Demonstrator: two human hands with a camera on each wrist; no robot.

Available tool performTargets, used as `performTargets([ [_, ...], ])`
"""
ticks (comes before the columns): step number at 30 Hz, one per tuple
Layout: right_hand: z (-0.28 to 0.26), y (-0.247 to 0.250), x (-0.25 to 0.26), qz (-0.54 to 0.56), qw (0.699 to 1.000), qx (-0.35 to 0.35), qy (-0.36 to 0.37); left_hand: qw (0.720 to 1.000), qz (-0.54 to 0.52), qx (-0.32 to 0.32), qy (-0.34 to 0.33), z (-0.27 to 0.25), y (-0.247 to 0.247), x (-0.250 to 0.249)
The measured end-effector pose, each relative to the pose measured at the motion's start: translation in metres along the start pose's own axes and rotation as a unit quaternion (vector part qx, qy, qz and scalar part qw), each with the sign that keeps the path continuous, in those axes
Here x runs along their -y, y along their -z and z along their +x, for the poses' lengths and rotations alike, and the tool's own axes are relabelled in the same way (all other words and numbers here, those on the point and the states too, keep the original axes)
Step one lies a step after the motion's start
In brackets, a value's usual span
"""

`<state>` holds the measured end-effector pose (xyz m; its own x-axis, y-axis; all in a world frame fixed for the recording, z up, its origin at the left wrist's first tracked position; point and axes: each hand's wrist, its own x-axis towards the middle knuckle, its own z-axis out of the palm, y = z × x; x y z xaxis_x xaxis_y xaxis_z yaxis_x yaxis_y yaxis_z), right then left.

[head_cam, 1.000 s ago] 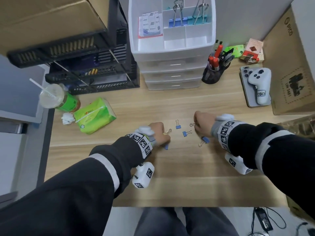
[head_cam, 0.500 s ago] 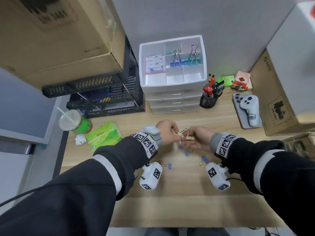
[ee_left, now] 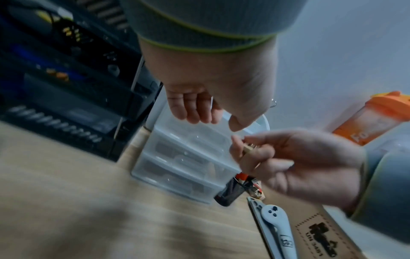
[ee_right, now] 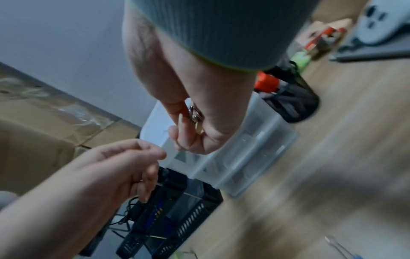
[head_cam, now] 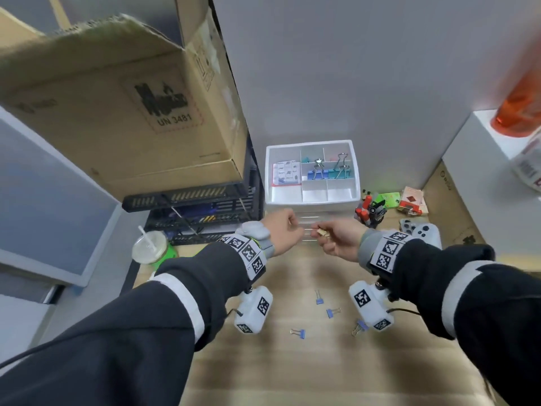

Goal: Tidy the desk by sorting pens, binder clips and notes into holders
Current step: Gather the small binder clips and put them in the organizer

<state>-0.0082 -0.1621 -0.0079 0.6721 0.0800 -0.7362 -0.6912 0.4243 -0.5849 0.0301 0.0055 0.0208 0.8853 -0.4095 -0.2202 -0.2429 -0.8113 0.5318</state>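
**Gold clips held above the desk**

Where the brown cardboard box (head_cam: 123, 112) printed "UN 3481" tops the black mesh rack (head_cam: 202, 209) at the left, the left hand (head_cam: 282, 234) hangs beside it, its fingers (ee_left: 195, 108) loosely curled on nothing. Just right, the right hand (head_cam: 336, 237) pinches small gold binder clips (head_cam: 323, 232) with its fingers clamped, in front of the white plastic drawer organiser (head_cam: 311, 200). Four small blue binder clips (head_cam: 319, 300) lie on the wooden desk (head_cam: 307, 361) below. Right again, a second brown box (ee_left: 321, 234) also reads "UN 3481".
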Motion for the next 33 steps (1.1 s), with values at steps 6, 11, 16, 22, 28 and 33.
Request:
performTargets([
  [6,-0.01,-0.042,0.064,-0.192,0.973,-0.064,0.107,0.979,0.188,-0.044,-0.056,0.006,0.038,0.012],
  [11,0.004,-0.049,0.093,-0.354,0.907,-0.198,0.114,0.981,0.188,-0.022,-0.048,0.0,0.038,0.015],
  [16,0.015,-0.041,0.09,-0.401,0.888,-0.174,0.145,0.98,0.193,0.008,-0.034,-0.013,0.026,0.04],
  [22,0.017,-0.037,0.081,-0.41,0.859,-0.253,0.174,0.973,0.218,0.063,0.037,-0.021,0.014,0.061],
  [28,-0.003,-0.01,0.053,-0.382,0.859,-0.291,0.177,0.961,0.233,0.138,0.062,-0.027,-0.004,0.061],
  [33,0.0,0.029,0.004,-0.351,0.877,-0.301,0.129,0.954,0.215,0.201,0.059,-0.04,-0.044,0.067],
])
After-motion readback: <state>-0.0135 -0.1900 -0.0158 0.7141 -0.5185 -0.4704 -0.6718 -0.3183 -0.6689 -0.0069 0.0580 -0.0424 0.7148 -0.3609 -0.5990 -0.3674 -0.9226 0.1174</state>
